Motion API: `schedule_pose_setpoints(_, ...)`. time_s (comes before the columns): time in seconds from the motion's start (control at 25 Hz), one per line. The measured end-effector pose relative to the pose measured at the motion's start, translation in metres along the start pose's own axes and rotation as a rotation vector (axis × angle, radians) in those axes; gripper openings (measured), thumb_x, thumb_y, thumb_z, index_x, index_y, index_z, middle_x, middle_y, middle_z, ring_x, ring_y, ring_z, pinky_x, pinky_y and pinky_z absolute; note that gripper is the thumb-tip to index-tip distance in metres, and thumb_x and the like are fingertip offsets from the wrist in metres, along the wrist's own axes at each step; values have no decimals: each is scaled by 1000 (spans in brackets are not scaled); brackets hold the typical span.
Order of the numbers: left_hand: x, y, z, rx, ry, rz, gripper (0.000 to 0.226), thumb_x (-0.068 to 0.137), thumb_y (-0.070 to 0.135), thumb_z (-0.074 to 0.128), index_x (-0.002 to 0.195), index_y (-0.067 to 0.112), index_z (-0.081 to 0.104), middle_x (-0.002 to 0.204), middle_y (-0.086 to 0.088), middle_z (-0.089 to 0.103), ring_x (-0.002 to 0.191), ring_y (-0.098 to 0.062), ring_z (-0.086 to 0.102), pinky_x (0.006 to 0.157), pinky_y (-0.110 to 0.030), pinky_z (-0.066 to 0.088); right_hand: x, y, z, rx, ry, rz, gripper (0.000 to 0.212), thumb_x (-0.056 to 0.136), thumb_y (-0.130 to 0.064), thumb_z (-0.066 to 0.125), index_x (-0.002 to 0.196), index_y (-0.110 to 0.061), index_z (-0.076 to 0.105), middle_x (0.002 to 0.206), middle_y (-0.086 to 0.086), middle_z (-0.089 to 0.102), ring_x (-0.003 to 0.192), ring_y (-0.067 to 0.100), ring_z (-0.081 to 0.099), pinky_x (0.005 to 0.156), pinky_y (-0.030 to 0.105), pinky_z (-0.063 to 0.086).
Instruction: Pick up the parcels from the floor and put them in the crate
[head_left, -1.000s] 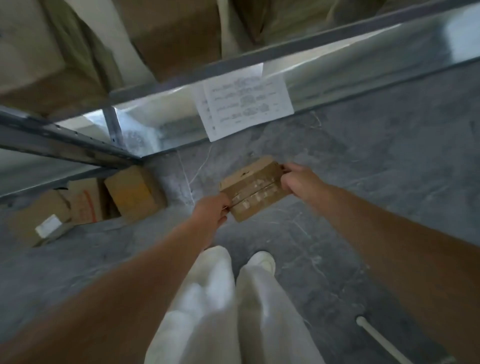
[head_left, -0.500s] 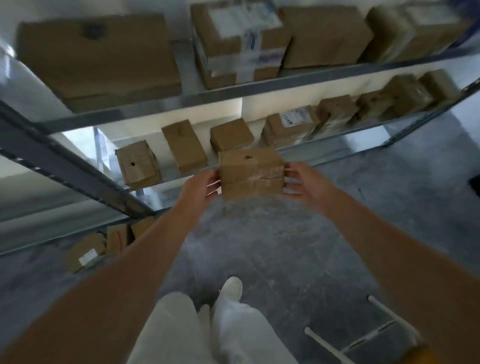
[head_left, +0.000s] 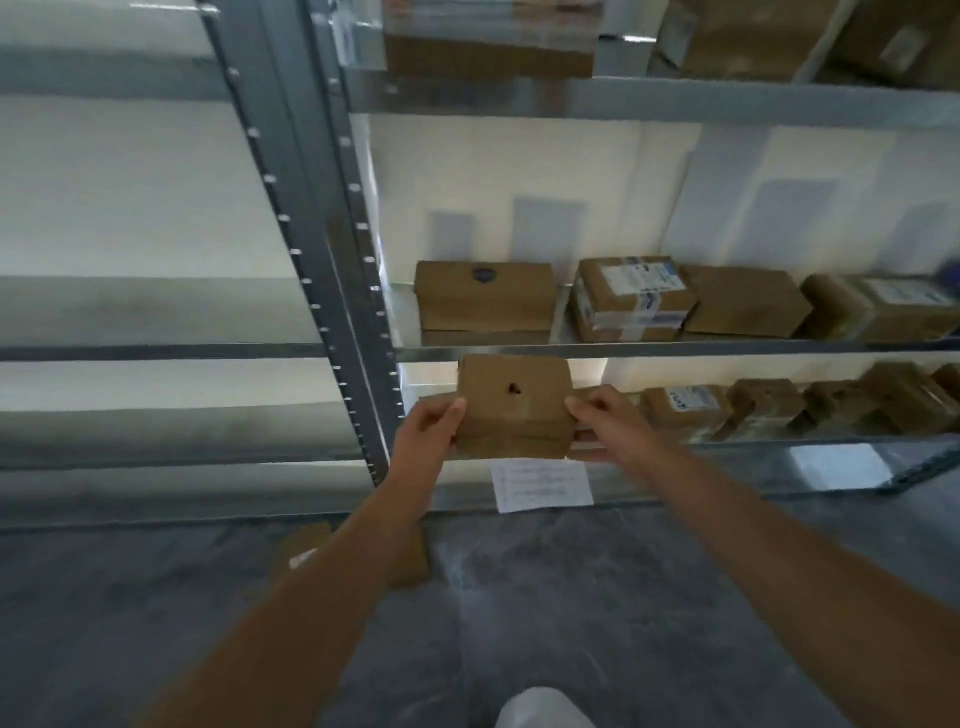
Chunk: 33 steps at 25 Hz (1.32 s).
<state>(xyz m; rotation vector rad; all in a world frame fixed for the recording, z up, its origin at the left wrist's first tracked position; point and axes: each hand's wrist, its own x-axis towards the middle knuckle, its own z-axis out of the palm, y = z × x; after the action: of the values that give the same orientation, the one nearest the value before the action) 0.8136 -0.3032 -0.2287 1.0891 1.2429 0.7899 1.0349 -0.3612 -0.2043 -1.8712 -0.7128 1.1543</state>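
A small brown cardboard parcel with a dark hole in its top face is held out in front of me at shelf height. My left hand grips its left side and my right hand grips its right side, thumbs on top. More brown parcels lie on the grey floor beneath my left forearm, partly hidden by it. No crate is in view.
A grey metal rack stands straight ahead, its shelves loaded with several cardboard boxes. A white printed sheet hangs from the lowest shelf edge. Grey floor stretches between me and the rack.
I have straightened up and the view has tilted up from the floor to the rack. The parcel has risen with both hands to shelf height.
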Motion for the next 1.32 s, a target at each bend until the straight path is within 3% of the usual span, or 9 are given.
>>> schedule_pose_setpoints(0.12,-29,0,-75,-28,106,33,21,90,36,66,104,22,63,110,-3,66,102,-20,64,92,-37,53,-20,-23,64,14,-68,-58,20,93,-18,67,111,-19,59,110,5,66,93,22,69,61,29,60)
schedule_pose_setpoints(0.32,-82,-11,-184,-84,235,101,33,89,12,68,117,27,59,104,9,68,93,-3,64,76,-15,50,-67,-51,163,-130,-283,-133,56,88,-3,68,138,-25,55,108,0,68,100,23,68,92,44,57)
schedule_pose_setpoints(0.4,-100,-17,-220,-134,291,82,44,89,4,66,123,31,58,105,8,69,95,-7,63,83,-20,46,-87,-59,198,-187,-321,-189,55,88,-2,67,138,-24,56,113,-2,67,102,21,65,92,43,56)
schedule_pose_setpoints(0.56,-116,-23,-268,-191,355,57,41,87,-6,63,111,27,68,109,3,71,105,-17,64,95,-36,50,-115,-60,245,-192,-367,-178,27,94,-40,62,117,-27,60,116,-4,65,99,12,63,66,26,57)
schedule_pose_setpoints(0.72,-116,-23,-282,-194,388,61,20,93,5,58,102,20,68,112,-1,68,110,-22,62,94,-40,52,-123,-52,267,-91,-354,-111,40,94,-54,51,112,-18,54,111,4,64,99,21,66,78,35,62)
schedule_pose_setpoints(0.96,-102,-18,-300,-180,430,105,16,92,35,63,89,20,67,97,-1,71,101,-24,64,95,-40,50,-113,-49,278,41,-397,-92,23,93,-28,66,99,-11,52,112,13,65,98,27,70,80,46,61)
schedule_pose_setpoints(1.08,-92,-7,-301,-132,429,173,19,90,36,66,106,26,67,100,9,71,99,-15,65,86,-28,52,-99,-55,279,95,-441,-79,18,94,-19,65,103,-9,54,113,12,64,99,27,70,76,42,62)
schedule_pose_setpoints(1.2,-76,10,-304,-135,290,29,49,93,37,61,137,19,50,128,1,60,116,-19,58,104,-39,46,-80,-68,280,151,-458,-104,14,96,-11,60,108,-7,53,118,12,60,104,27,67,84,41,60)
schedule_pose_setpoints(1.32,-65,22,-303,-328,225,4,48,94,19,61,138,4,49,126,-12,63,116,-25,62,107,-40,45,-60,-86,283,245,-504,-118,18,98,-9,56,115,-12,53,124,10,56,117,28,59,99,49,52)
